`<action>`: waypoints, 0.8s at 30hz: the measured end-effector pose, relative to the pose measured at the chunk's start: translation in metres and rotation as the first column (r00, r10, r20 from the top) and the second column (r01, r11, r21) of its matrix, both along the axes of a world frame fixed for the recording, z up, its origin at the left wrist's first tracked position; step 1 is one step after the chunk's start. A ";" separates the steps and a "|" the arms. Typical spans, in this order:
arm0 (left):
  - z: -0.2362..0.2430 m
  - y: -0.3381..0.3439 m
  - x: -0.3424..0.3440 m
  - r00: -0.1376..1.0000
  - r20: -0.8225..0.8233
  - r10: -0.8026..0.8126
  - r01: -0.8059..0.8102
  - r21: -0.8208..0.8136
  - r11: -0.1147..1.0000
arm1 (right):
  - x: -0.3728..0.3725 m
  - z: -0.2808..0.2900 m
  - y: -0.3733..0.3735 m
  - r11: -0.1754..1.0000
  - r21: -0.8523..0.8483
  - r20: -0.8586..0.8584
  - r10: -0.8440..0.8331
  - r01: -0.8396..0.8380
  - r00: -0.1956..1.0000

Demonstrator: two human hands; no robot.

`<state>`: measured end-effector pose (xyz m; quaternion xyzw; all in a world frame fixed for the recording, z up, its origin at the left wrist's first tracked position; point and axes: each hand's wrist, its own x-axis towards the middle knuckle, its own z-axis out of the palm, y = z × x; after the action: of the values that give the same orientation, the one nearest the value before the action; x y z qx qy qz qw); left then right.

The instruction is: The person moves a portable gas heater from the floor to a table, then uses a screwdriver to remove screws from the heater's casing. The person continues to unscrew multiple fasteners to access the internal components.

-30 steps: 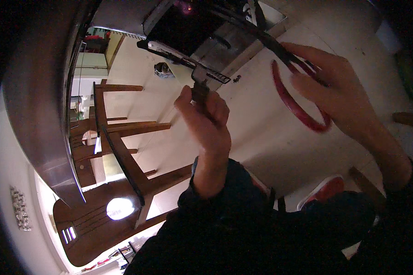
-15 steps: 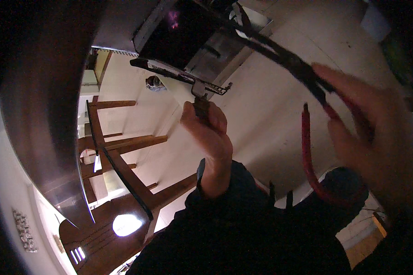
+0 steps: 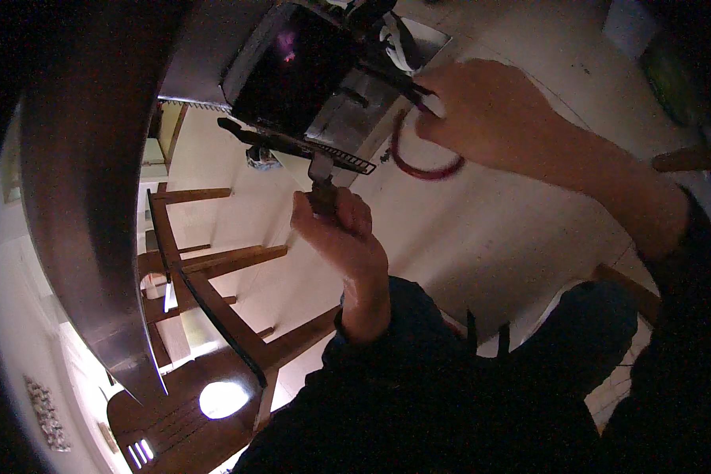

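Note:
My left hand is raised with its fingers closed on a small dark part that hangs from a long black slotted strip. The strip sticks out below an open grey metal box with a dark inside. My right hand is up at the box's right side. It pinches a red cable, which loops down below the fingers. Dark and white wires show in the box just above that hand.
A dark brown table edge curves down the left side. A wooden chair stands below it on the pale floor. My legs in dark cloth fill the lower middle.
My right hand has gone up and to the left with the red cable, from the right side to the box. My left hand has kept its grip under the black strip.

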<state>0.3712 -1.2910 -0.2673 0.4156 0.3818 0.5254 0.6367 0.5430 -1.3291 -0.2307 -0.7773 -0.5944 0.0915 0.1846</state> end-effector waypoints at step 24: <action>-0.001 0.004 -0.024 0.994 0.109 0.001 0.005 -0.057 0.998 | -0.009 -0.027 0.044 0.993 0.104 0.037 0.050 -0.054 0.998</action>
<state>0.3469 -1.2865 -0.2686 0.3685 0.3608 0.5354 0.6688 0.5343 -1.2852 -0.2576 -0.7521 -0.6216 0.0517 0.2127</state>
